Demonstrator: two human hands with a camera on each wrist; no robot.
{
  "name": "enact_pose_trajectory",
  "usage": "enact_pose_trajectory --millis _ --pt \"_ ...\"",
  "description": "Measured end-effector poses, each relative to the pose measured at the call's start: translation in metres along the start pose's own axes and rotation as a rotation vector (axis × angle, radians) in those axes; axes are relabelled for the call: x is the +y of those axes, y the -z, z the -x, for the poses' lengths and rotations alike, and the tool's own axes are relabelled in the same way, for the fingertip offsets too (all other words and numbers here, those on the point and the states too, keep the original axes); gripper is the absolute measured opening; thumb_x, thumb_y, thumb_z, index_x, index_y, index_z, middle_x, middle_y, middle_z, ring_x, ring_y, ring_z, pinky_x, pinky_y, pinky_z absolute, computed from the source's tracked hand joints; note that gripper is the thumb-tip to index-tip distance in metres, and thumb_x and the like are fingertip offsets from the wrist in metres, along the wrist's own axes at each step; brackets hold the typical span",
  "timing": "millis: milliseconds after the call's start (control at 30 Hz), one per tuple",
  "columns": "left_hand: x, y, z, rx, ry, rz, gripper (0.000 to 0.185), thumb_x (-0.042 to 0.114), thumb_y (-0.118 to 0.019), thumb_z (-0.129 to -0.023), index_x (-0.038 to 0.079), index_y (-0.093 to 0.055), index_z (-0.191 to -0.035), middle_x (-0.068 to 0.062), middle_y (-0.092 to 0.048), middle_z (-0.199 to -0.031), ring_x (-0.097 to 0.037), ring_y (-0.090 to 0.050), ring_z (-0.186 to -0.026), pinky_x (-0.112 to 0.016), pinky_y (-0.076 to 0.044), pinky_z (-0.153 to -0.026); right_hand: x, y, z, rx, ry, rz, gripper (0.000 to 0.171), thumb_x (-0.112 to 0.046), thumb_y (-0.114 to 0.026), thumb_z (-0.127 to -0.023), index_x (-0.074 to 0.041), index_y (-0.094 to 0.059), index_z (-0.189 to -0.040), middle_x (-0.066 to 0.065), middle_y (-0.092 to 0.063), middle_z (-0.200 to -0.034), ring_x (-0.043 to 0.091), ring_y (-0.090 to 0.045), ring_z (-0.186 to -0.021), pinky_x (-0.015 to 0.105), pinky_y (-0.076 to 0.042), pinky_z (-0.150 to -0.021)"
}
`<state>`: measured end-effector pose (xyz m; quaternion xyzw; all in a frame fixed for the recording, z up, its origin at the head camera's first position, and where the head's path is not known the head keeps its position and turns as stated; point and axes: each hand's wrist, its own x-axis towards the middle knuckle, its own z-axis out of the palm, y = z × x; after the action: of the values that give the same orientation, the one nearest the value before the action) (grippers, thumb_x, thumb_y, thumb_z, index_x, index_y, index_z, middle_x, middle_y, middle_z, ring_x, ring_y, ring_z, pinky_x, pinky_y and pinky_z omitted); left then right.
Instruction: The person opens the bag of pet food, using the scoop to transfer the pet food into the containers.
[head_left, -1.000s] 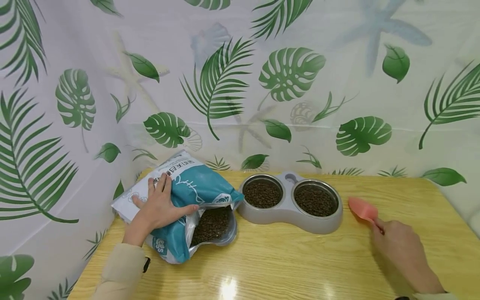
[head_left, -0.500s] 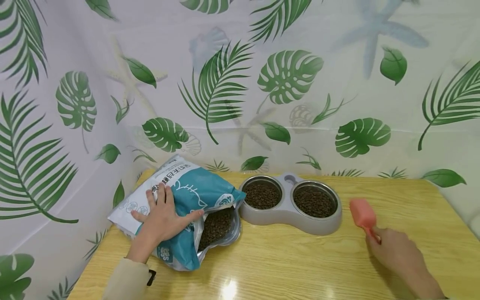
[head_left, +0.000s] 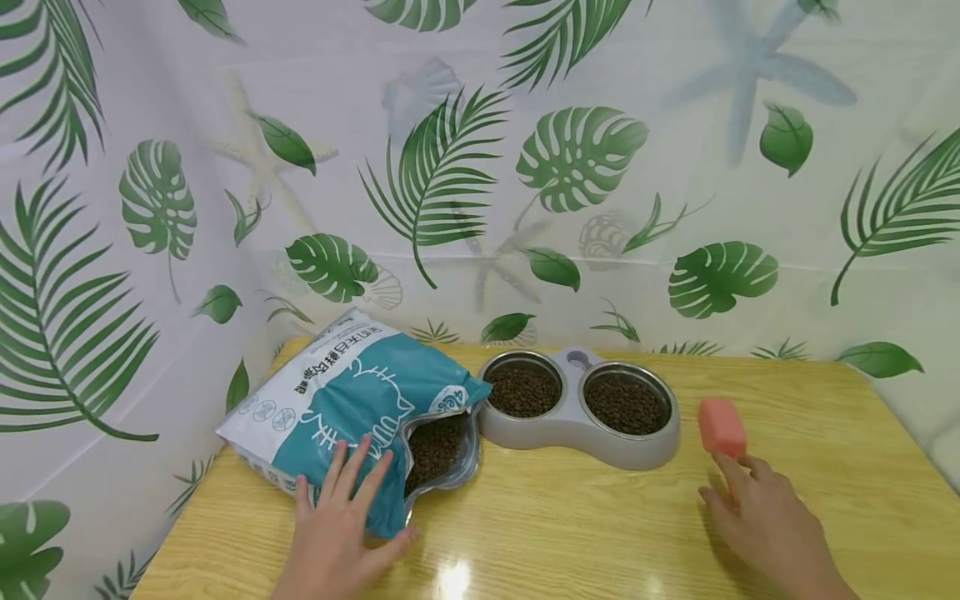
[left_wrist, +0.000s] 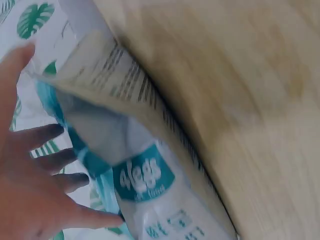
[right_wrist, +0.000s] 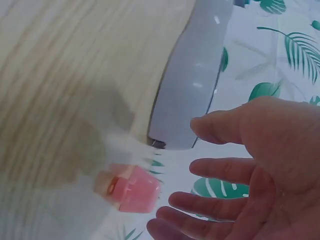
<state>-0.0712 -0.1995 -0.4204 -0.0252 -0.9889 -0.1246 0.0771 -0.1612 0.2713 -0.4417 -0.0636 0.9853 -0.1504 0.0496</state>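
- Left hand (head_left: 341,521) lay on the surface with fingers straight and spread, their tips resting on the near corner of the bag (head_left: 352,408); the thumb pointed toward the bag's mouth. Nothing was gripped.
- In the left wrist view the same hand (left_wrist: 35,180) showed straight, parted fingers against the bag (left_wrist: 145,175), blurred.
- Right hand (head_left: 765,525) sat on the right of the surface, fingers loosely extended. The scoop (head_left: 722,427) stood just beyond the fingertips; its handle ran down to them, but I could not tell whether they touched or held it.
- In the right wrist view the right hand (right_wrist: 255,170) was open with fingers apart and nothing in the palm, the scoop (right_wrist: 131,189) just beside the fingertips.
- Bag lay flat on the left of the surface, teal and white, its mouth open toward the feeder (head_left: 577,408) with kibble (head_left: 431,446) visible inside.
- Feeder, a grey double unit, stood between bag and scoop, just beside the bag's mouth; both steel bowls held kibble.
- Surface (head_left: 570,533) was light wood, glossy. A curtain (head_left: 450,167) printed with green leaves hung behind and to the left.
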Motion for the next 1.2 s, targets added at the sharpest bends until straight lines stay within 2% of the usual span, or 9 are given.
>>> enact_pose_trajectory --millis 67,133,300,500,700,800,967,1100,1200 --pt "-0.001 -0.008 0.001 -0.038 -0.038 -0.055 0.096 0.071 -0.075 -0.077 0.019 -0.05 -0.153 -0.009 -0.038 -0.166 -0.047 -0.028 -0.153 -0.091 -0.024 -0.098 -0.005 -0.001 0.001 0.019 0.007 -0.007 0.057 -0.029 -0.063 -0.1 0.003 -0.05 -0.146 0.043 -0.05 -0.136 0.065 -0.053 -0.114 0.072 -0.051 -0.071" --pt "-0.001 -0.014 0.003 -0.017 -0.099 -0.119 0.092 0.062 -0.082 -0.074 0.015 -0.056 -0.148 -0.009 -0.043 -0.163 -0.047 -0.031 -0.152 -0.091 -0.023 -0.097 -0.008 -0.003 0.002 0.031 0.021 -0.011 0.055 -0.029 -0.063 -0.1 0.003 -0.052 -0.144 0.041 -0.052 -0.135 0.064 -0.055 -0.113 0.072 -0.051 -0.072" --pt "0.0 -0.021 0.002 0.198 -0.272 -0.234 0.063 0.018 -0.091 -0.062 0.009 -0.074 -0.122 -0.007 -0.066 -0.14 -0.034 -0.053 -0.14 -0.082 -0.032 -0.103 -0.015 -0.008 0.003 0.051 0.046 -0.02 0.052 -0.029 -0.066 -0.099 0.004 -0.058 -0.138 0.039 -0.055 -0.132 0.06 -0.057 -0.112 0.071 -0.052 -0.075" --pt "0.0 -0.022 0.001 0.332 -0.35 -0.19 0.035 0.009 -0.09 -0.069 0.008 -0.08 -0.103 -0.003 -0.079 -0.111 -0.025 -0.069 -0.119 -0.063 -0.046 -0.104 -0.035 -0.008 -0.003 0.125 0.127 -0.027 0.045 -0.025 -0.07 -0.096 0.002 -0.064 -0.133 0.029 -0.064 -0.123 0.051 -0.063 -0.108 0.065 -0.055 -0.073" --pt "-0.004 -0.019 -0.001 0.483 -0.36 -0.155 0.021 -0.002 -0.081 -0.071 0.01 -0.079 -0.088 -0.003 -0.074 -0.089 -0.023 -0.068 -0.086 -0.055 -0.055 -0.089 -0.091 -0.013 -0.04 0.376 0.582 -0.023 0.036 -0.011 -0.085 -0.082 -0.006 -0.074 -0.117 0.011 -0.071 -0.108 0.029 -0.069 -0.096 0.043 -0.059 -0.071" --pt "-0.005 -0.02 0.0 0.535 -0.359 -0.194 0.014 0.004 -0.074 -0.076 0.013 -0.078 -0.086 -0.002 -0.061 -0.076 -0.021 -0.057 -0.071 -0.045 -0.052 -0.073 -0.133 -0.017 -0.065 0.408 0.781 -0.009 0.038 -0.009 -0.084 -0.084 -0.008 -0.073 -0.12 0.008 -0.07 -0.111 0.025 -0.068 -0.101 0.038 -0.059 -0.076" --pt "-0.004 -0.023 0.002 0.54 -0.376 -0.217 0.011 0.018 -0.07 -0.08 0.015 -0.077 -0.087 0.0 -0.047 -0.07 -0.017 -0.039 -0.061 -0.032 -0.035 -0.058 -0.192 -0.026 -0.096 0.428 0.975 0.131 0.041 -0.011 -0.083 -0.086 -0.009 -0.07 -0.125 0.009 -0.069 -0.118 0.025 -0.066 -0.105 0.035 -0.059 -0.082" --pt "-0.001 -0.024 0.004 0.489 -0.351 -0.203 0.023 0.017 -0.091 -0.065 0.016 -0.075 -0.082 0.002 -0.045 -0.069 -0.014 -0.037 -0.061 -0.027 -0.032 -0.057 -0.217 -0.035 -0.113 0.463 1.002 0.306 0.024 -0.014 -0.078 -0.091 -0.014 -0.071 -0.114 0.007 -0.068 -0.114 0.024 -0.064 -0.104 0.033 -0.057 -0.079" --pt "0.0 -0.021 0.006 0.447 -0.323 -0.2 0.034 0.017 -0.098 -0.055 0.016 -0.07 -0.075 0.003 -0.042 -0.066 -0.013 -0.036 -0.06 -0.025 -0.031 -0.057 -0.226 -0.042 -0.12 0.455 1.015 0.408 0.01 -0.015 -0.073 -0.095 -0.016 -0.069 -0.104 0.004 -0.066 -0.106 0.021 -0.061 -0.098 0.031 -0.055 -0.076"
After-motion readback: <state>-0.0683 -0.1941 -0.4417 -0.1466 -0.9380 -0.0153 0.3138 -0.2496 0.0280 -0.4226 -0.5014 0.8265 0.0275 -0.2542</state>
